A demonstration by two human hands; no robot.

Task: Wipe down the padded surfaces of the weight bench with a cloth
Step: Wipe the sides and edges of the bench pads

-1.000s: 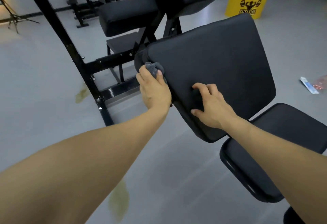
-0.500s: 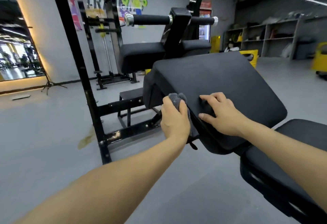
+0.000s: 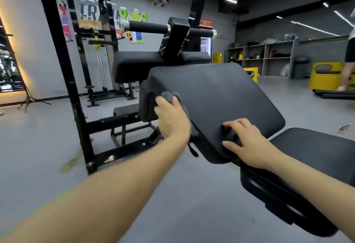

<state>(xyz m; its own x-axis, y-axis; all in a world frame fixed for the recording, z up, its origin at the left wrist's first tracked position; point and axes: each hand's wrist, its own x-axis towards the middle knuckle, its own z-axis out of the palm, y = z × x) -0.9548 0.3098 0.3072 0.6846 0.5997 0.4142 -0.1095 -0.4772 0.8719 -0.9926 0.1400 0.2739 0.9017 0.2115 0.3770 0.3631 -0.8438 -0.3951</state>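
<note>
Left hand (image 3: 172, 117): clamped on a grey cloth (image 3: 170, 95), pressing it against the back pad's (image 3: 221, 96) side edge.
Right hand (image 3: 247, 139): fingers apart, resting flat on the pad.

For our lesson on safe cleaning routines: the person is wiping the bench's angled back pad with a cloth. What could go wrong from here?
1. The left hand bunches the grey cloth at the pad's side edge, so the back pad may get only patchy wiping.
2. The right hand bears on the pad's lower corner; on a damp surface it might slip.
3. The seat pad could be forgotten.
</note>
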